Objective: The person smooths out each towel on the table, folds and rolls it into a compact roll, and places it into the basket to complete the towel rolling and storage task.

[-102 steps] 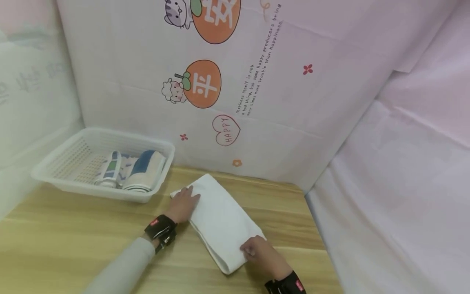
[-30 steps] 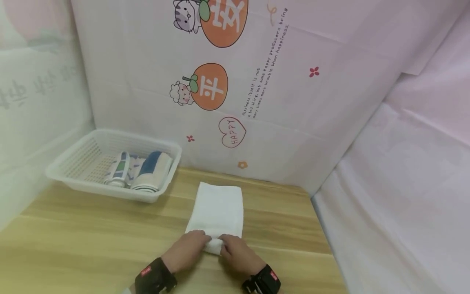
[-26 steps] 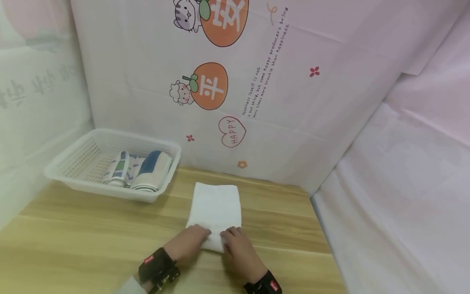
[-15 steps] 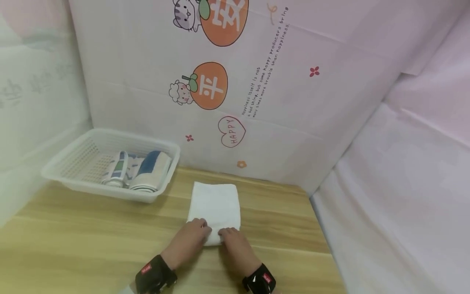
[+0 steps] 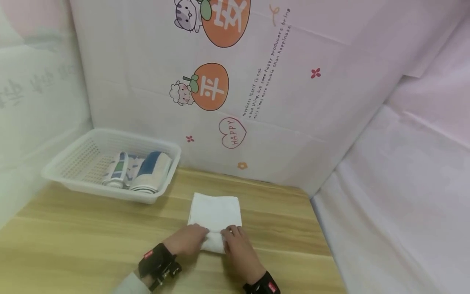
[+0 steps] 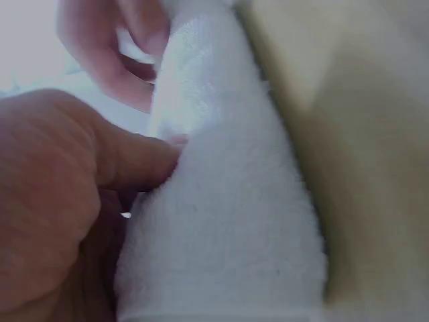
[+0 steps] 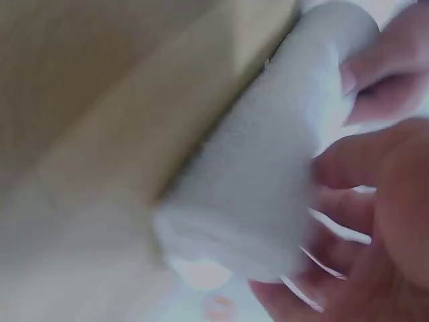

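A white towel (image 5: 216,212) lies on the wooden table, its near end rolled up into a thick roll. My left hand (image 5: 189,240) grips the left part of that roll; the left wrist view shows the thumb (image 6: 137,161) pressed against the towel (image 6: 228,215). On the right part, my right hand (image 5: 239,247) holds the roll with bent fingers. In the right wrist view the fingers (image 7: 342,208) lie along the side of the towel (image 7: 248,154). The far part of the towel is flat.
A white plastic basket (image 5: 106,195) stands at the back left, holding a rolled towel with a blue band (image 5: 150,169) and a smaller patterned rolled towel (image 5: 116,173). A printed cloth (image 5: 279,155) hangs behind the wooden table (image 5: 92,245), with more cloth at both sides.
Earlier the towel lay slantwise as a folded strip with the hands apart. It has been turned lengthwise, and both hands have rolled its near end; the flat part is shorter now.
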`<move>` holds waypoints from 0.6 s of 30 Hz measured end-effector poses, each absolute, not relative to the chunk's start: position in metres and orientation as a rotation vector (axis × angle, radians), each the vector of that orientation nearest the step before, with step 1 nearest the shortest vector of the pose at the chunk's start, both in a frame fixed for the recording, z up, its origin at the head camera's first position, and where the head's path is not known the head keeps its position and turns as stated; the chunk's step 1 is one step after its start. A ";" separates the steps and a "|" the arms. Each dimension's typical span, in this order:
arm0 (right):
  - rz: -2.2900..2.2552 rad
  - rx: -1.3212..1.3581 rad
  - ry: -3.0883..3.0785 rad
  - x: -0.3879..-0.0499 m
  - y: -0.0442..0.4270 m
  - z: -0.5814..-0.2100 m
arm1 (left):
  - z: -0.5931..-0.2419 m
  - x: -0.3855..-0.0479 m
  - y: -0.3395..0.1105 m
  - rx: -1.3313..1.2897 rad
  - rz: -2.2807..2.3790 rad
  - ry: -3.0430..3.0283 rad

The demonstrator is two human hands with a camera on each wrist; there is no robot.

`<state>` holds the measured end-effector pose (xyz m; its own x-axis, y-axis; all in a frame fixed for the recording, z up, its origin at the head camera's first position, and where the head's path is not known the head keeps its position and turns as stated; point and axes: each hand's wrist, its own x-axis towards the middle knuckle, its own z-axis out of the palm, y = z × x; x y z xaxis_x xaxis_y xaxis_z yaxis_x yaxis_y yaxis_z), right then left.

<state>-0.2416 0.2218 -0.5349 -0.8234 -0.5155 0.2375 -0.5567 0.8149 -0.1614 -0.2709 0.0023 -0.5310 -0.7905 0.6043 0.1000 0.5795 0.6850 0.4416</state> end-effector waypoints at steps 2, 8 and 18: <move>0.175 0.791 -2.762 -0.234 0.213 -0.532 | -0.526 -0.278 0.002 0.949 0.701 2.794; 0.013 0.728 -2.747 -0.230 0.197 -0.539 | -0.521 -0.286 0.004 1.034 0.746 2.862; 0.278 0.928 -2.852 -0.272 0.224 -0.530 | -0.543 -0.273 0.003 1.229 0.644 3.182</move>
